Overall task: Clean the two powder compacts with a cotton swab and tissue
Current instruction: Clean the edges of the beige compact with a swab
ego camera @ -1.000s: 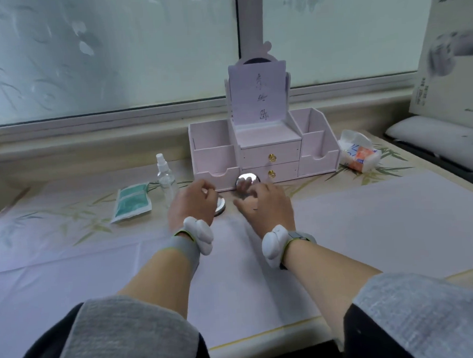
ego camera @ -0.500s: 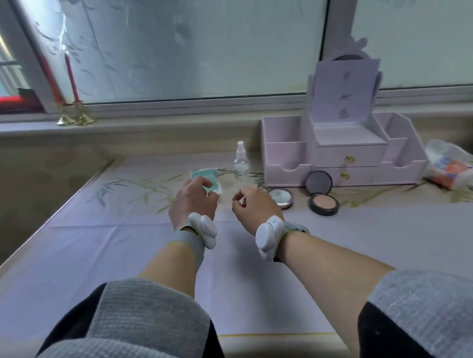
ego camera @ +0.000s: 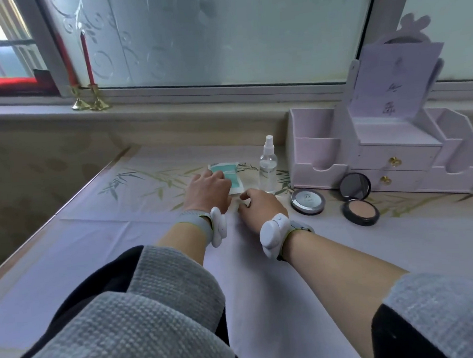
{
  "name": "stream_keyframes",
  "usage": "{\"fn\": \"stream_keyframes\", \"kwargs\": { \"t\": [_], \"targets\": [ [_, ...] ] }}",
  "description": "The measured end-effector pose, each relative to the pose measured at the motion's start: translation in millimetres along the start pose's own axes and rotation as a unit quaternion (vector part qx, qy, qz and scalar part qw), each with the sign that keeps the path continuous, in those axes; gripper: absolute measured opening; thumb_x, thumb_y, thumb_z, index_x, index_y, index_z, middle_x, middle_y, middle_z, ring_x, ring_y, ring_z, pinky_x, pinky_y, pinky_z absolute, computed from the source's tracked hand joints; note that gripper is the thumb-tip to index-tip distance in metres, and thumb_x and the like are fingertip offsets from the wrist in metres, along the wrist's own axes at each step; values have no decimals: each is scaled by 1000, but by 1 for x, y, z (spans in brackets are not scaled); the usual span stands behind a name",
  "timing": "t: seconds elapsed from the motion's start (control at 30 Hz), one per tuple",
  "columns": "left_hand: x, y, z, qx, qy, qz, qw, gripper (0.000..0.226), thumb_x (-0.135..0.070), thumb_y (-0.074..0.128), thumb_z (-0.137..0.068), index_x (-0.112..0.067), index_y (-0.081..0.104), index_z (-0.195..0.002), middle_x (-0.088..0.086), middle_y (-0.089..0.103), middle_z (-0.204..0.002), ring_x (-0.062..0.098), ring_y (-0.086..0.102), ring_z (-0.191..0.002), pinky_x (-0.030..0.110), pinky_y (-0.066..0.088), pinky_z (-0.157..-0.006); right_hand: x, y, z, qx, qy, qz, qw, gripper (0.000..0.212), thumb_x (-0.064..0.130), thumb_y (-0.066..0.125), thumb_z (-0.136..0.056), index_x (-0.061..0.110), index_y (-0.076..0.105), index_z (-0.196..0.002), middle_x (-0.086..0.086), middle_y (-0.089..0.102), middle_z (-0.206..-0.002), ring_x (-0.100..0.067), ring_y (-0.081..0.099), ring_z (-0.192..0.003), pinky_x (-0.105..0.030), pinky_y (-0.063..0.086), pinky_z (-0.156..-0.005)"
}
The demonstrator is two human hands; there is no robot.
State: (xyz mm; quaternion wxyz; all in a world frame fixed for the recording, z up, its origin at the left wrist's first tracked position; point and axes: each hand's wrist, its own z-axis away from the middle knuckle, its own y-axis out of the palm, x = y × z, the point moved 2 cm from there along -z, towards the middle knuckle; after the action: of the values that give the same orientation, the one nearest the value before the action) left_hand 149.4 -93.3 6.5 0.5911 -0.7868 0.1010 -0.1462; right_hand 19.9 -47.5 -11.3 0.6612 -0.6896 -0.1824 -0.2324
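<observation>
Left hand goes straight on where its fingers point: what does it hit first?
The teal packet: the fingertips of the left hand overlap its near edge. Whether they touch it is unclear from this view.

Lilac organizer [ego camera: 394, 152] with two brass-knobbed drawers, at the back right of the table [ego camera: 96, 256]; paper card [ego camera: 395, 86] propped on top. Clear spray bottle [ego camera: 268, 168], upright, just left of the organizer. Two red candles [ego camera: 87, 60] in brass holders on the windowsill [ego camera: 170, 105].
</observation>
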Motion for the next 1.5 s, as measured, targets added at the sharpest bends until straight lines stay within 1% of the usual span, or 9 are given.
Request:
{"fn": "stream_keyframes", "kwargs": {
  "t": [0.17,0.3,0.43,0.63,0.83,1.0,1.13,1.4,1.5],
  "targets": [
    [2,7,-6,11,-17,15,1000,30,-34,50,-98,-23,70,-118,1,61,-124,26,49,-122,39,42,-98,1,4,-11,9,18,-30,999,30,28,49,-92,23,65,-117,-3,67,-117,-26,62,-106,-32,48,-86],
    [4,5,-4,-20,-14,39,999,30,-32,45,-102,-21,71,-111,1,64,-119,26,50,-118,38,43,-91,3,5,-19,-3,47,-133,990,23,24,54,-91,10,73,-88,-11,73,-91,-31,66,-88,-34,52,-78],
    [4,1,-3,-12,-29,129,991,26,-34,49,-99,-26,72,-107,0,65,-113,24,53,-113,38,50,-88,5,18,-20,16,113,-363,925,33,30,59,-92,9,69,-70,-16,71,-71,-39,70,-69,-55,60,-71],
    [13,12,-1,6,-93,308,947,8,-31,66,-84,-32,74,-84,-10,71,-84,17,67,-86,30,52,-75,9,24,-21,14,159,-477,864,29,26,61,-93,3,69,-77,-23,74,-81,-37,72,-73,-50,61,-74],
    [15,8,7,25,-79,366,927,15,-27,67,-79,-30,77,-90,-7,76,-86,15,70,-87,35,56,-84,8,25,-22,21,151,-497,855,31,32,75,-87,3,65,-81,-19,72,-77,-26,69,-64,-41,62,-71],
    [15,6,10,21,-88,388,917,22,-17,67,-80,-33,79,-89,-9,76,-86,11,70,-88,31,56,-87,6,24,-19,28,134,-502,854,19,15,67,-92,1,64,-80,-15,69,-73,-27,67,-65,-35,61,-65],
    [14,7,9,31,-84,408,909,16,-23,74,-80,-29,78,-95,-8,76,-89,10,71,-90,32,55,-92,4,20,-16,29,136,-502,854,11,5,61,-94,-5,64,-95,-19,68,-76,-25,67,-64,-32,61,-64],
    [12,10,8,38,-95,409,907,18,-20,74,-82,-25,77,-98,-10,75,-87,7,71,-88,28,55,-93,9,17,-11,16,149,-496,855,22,-4,57,-92,2,57,-71,-19,62,-71,-23,61,-55,-28,58,-54],
    [11,10,9,26,-97,381,919,18,-19,71,-83,-25,77,-99,-11,73,-85,8,69,-87,25,54,-89,9,19,-13,3,158,-481,863,25,-6,52,-91,3,55,-68,-23,64,-76,-29,65,-56,-40,62,-60]
  ]
}}
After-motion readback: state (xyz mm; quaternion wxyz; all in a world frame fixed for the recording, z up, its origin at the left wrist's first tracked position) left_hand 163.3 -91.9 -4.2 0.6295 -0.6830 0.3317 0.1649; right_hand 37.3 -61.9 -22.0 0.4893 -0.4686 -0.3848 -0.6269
